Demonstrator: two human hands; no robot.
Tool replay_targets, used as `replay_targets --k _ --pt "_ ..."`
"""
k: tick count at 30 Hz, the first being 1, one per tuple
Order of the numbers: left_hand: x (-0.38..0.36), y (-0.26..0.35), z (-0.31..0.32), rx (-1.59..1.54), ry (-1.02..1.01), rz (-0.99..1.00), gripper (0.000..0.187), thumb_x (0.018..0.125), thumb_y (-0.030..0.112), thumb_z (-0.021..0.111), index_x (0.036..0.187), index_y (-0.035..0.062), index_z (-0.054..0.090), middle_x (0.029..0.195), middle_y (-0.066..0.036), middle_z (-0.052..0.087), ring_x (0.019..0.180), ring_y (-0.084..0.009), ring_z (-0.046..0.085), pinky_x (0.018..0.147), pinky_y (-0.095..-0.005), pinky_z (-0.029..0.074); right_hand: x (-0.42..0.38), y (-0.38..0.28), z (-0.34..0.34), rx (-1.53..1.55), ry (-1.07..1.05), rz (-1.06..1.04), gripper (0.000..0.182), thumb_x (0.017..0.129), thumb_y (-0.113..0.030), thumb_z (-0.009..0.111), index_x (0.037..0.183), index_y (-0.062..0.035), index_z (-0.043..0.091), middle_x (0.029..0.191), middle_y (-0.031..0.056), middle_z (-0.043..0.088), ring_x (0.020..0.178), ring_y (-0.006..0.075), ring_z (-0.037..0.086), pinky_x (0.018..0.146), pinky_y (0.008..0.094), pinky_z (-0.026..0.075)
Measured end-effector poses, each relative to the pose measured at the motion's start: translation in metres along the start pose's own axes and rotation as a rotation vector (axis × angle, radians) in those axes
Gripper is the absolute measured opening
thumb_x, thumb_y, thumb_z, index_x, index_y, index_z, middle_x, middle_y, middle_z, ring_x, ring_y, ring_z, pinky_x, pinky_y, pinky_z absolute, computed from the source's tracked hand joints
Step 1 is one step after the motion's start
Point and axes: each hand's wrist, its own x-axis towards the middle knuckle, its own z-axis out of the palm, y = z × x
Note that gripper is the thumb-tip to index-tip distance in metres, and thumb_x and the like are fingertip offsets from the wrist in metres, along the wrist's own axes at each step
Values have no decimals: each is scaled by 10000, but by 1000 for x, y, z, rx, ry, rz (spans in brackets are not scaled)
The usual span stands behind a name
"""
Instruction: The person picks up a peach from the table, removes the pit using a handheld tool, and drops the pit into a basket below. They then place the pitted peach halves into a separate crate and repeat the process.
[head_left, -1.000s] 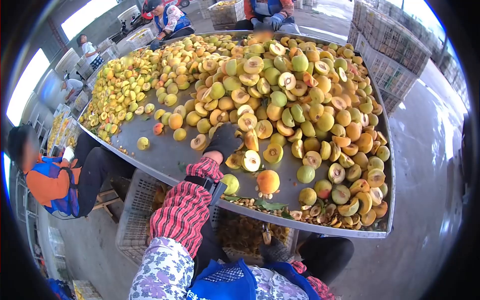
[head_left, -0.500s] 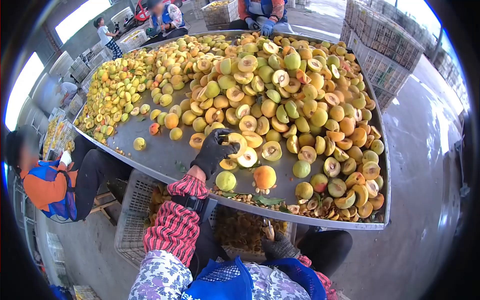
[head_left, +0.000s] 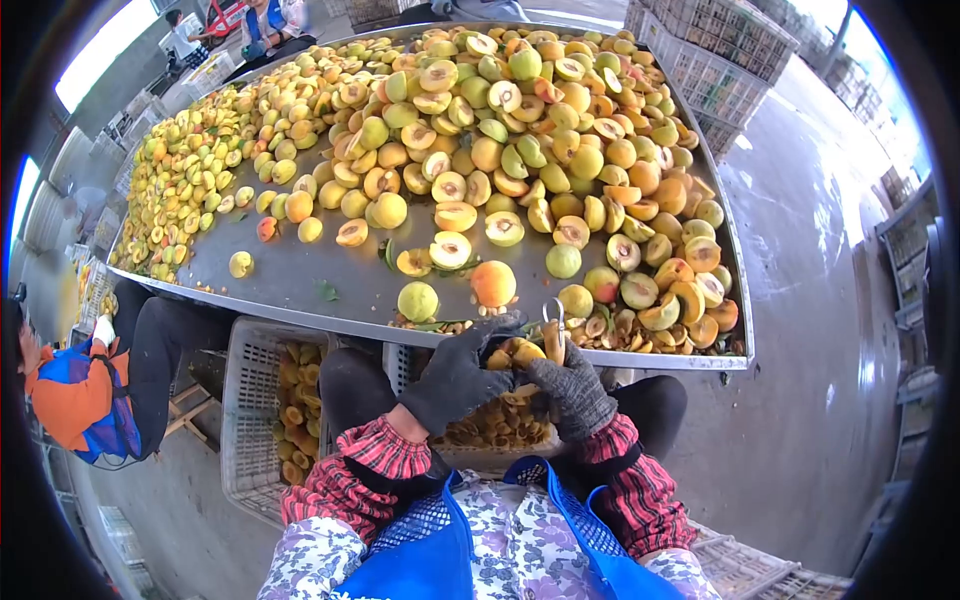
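My left hand (head_left: 452, 378), in a dark glove, is closed around a yellow peach half (head_left: 518, 352) just off the table's front edge. My right hand (head_left: 574, 392), in a grey knitted glove, grips a pitting tool (head_left: 554, 338) with a wooden handle and a curved metal loop at its upper end. Both hands meet above a crate of peach pieces (head_left: 490, 425) between my knees. Right in front, on the metal table (head_left: 360, 285), lie a whole orange peach (head_left: 493, 284) and a greenish one (head_left: 418, 301).
Halved peaches (head_left: 570, 130) are heaped across the table, with pits and scraps along its front rim. A second crate (head_left: 250, 410) stands at lower left. A co-worker in orange and blue (head_left: 75, 400) sits at left. Stacked crates (head_left: 715, 60) rise behind at right.
My left hand has drawn back from the pile with a peach half. My right hand has risen with the pitting tool to meet it. The view has tilted downward.
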Motion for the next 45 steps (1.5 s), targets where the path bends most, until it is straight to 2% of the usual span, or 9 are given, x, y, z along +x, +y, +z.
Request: replay_targets --k 13,22,23,26,31,34,38,39,45 --pt "-24 -25 24 28 64 213 328 670 -34 636 988 25 583 1191 -107 469 1097 -181 448 856 -310 414 -2 32 -2 206 40 -114 404 779 -204 603 1123 -74 436 875 37 561 653 116 549 455 210 440" --pt "-25 -6 26 -811 232 70 562 853 159 519 1320 32 233 1240 -88 413 1159 -177 388 954 -313 338 -3 29 -8 661 -112 -93 354 826 -213 547 1122 -59 429 945 71 544 755 149 560 475 228 462" --pt "-24 -4 32 -743 246 63 497 893 356 391 1251 13 351 1253 -113 410 1138 -212 421 947 -319 356 1 34 -3 528 -41 -134 387 822 -287 558 1128 -85 431 966 60 543 711 125 558 451 184 438" --pt "-23 -19 38 -1132 221 -235 486 898 365 376 1224 4 383 1181 -105 475 1076 -208 466 931 -329 363 9 48 23 437 -33 -195 396 819 -218 563 1157 -77 411 1009 81 533 764 144 565 487 222 469" --pt "-18 -34 26 -1378 230 -212 412 897 348 382 1114 12 478 1069 -106 530 985 -220 519 823 -328 444 -16 29 24 -162 106 -114 339 797 -123 582 1103 -64 450 696 -23 486 523 56 463 452 199 393" --pt "-19 -38 17 -1417 258 -104 396 892 343 396 1092 13 485 1026 -109 548 955 -230 538 813 -340 451 -28 27 18 -310 132 -174 312 794 -159 592 1058 -38 478 737 -1 506 585 48 464 476 195 397" --pt "-34 11 28 -1084 397 -9 366 891 341 399 1057 32 502 944 -104 571 909 -229 558 803 -343 456 -43 17 29 -877 63 -430 304 773 -198 612 1002 -37 496 750 81 569 633 186 562 556 311 450" --pt "-34 -2 27 -1135 380 -39 367 892 346 396 1053 35 504 930 -104 573 906 -227 558 802 -344 456 -44 16 31 -1019 75 -330 309 753 -204 623 980 -35 499 802 161 577 718 299 583 628 377 448" --pt "-36 -16 23 -1274 335 -201 401 897 369 367 1070 31 498 982 -127 563 925 -219 544 812 -357 450 -36 30 30 -1094 51 -308 289 746 -179 608 970 -34 495 812 193 552 774 341 560 649 387 437"
